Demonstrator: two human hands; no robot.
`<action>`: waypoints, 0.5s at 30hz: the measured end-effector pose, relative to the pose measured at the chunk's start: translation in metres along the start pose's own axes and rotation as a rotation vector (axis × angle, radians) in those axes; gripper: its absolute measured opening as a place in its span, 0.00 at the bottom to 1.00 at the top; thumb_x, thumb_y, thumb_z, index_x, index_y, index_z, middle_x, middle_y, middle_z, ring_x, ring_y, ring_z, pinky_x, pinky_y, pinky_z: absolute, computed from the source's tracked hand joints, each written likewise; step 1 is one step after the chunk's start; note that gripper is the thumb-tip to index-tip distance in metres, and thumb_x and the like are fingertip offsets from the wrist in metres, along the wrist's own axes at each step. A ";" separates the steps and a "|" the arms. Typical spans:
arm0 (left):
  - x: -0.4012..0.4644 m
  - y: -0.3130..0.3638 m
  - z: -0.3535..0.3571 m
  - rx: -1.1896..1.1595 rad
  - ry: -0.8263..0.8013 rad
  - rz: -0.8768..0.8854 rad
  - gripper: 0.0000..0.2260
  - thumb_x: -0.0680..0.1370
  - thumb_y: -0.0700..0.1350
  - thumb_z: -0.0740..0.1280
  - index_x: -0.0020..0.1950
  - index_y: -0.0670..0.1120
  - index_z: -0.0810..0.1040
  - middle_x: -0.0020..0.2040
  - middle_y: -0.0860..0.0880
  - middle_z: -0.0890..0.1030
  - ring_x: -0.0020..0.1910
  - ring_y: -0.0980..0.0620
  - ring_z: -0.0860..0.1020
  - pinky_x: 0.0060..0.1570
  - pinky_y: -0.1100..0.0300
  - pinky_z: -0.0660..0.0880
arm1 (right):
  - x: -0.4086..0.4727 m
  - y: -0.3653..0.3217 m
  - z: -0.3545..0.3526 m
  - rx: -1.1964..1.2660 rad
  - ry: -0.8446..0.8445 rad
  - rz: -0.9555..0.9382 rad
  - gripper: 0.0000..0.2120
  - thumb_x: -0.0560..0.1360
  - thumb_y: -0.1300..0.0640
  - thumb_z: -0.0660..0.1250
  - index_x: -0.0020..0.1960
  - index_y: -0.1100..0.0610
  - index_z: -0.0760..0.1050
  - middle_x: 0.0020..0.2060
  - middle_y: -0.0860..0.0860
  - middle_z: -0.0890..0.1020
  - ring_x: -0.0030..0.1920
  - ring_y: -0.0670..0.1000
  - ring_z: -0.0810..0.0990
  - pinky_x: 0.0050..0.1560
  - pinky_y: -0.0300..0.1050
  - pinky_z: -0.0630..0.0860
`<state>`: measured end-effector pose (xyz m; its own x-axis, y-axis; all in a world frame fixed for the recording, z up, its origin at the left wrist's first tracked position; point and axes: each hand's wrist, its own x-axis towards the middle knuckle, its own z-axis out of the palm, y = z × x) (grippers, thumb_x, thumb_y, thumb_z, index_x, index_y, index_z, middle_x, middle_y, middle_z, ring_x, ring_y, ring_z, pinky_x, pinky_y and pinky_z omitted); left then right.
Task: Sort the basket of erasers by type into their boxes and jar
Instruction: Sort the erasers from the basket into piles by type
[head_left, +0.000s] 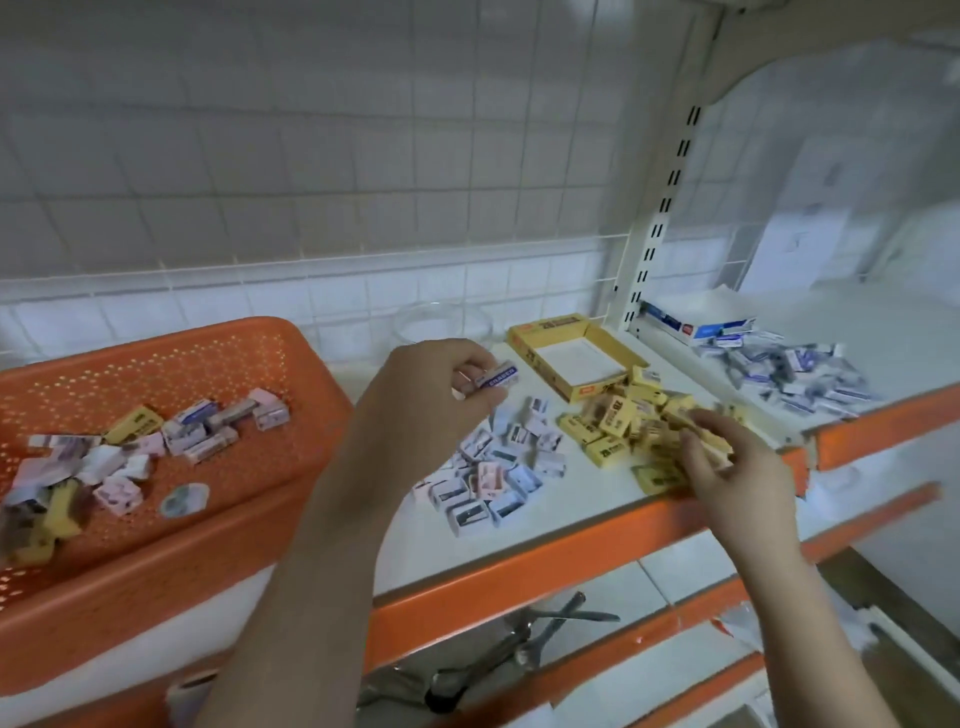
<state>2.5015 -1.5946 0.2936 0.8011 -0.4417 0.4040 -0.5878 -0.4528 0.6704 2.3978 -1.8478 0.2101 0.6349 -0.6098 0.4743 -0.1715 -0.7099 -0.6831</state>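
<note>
My left hand (436, 389) is raised over the shelf and pinches a white eraser with a blue label (496, 378). Farther right, my right hand (727, 462) rests on the pile of yellow erasers (618, 421), its fingers curled among them. The orange basket (306, 374) on the left holds several mixed erasers (202, 426). A pile of small pastel erasers (498, 467) lies between the basket and the yellow pile. An open yellow box (535, 338) stands behind the yellow pile. A blue-and-white box (691, 322) sits at the back right, beside a heap of white-blue erasers (789, 374). A clear jar (441, 322) stands behind my left hand.
The white shelf (571, 519) has an orange front edge. A slotted metal upright (654, 234) divides it at the back. Metal spoons or tongs (498, 654) lie on the lower shelf. A wire grid and tiled wall close the back.
</note>
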 end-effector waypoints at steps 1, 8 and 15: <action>0.007 0.005 0.013 -0.012 -0.021 0.003 0.07 0.72 0.45 0.73 0.50 0.50 0.82 0.41 0.58 0.79 0.41 0.63 0.77 0.42 0.72 0.71 | 0.005 0.016 -0.003 -0.007 0.039 -0.006 0.15 0.76 0.51 0.63 0.58 0.56 0.78 0.45 0.55 0.82 0.38 0.50 0.78 0.38 0.41 0.72; 0.075 0.061 0.118 -0.061 -0.218 0.045 0.07 0.72 0.44 0.72 0.50 0.49 0.81 0.42 0.55 0.79 0.42 0.60 0.76 0.41 0.70 0.72 | 0.027 0.101 0.000 -0.107 0.115 -0.095 0.21 0.79 0.52 0.54 0.58 0.64 0.78 0.57 0.59 0.80 0.65 0.60 0.72 0.67 0.58 0.65; 0.169 0.124 0.231 -0.069 -0.368 0.136 0.10 0.71 0.44 0.73 0.51 0.45 0.80 0.45 0.50 0.80 0.45 0.52 0.79 0.48 0.57 0.77 | 0.027 0.113 0.017 0.020 0.232 -0.077 0.23 0.78 0.51 0.50 0.57 0.60 0.79 0.56 0.54 0.81 0.65 0.53 0.69 0.69 0.49 0.59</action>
<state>2.5376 -1.9040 0.3012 0.6149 -0.7478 0.2504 -0.6668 -0.3235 0.6714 2.4084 -1.9388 0.1367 0.4552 -0.6206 0.6385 -0.1126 -0.7515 -0.6501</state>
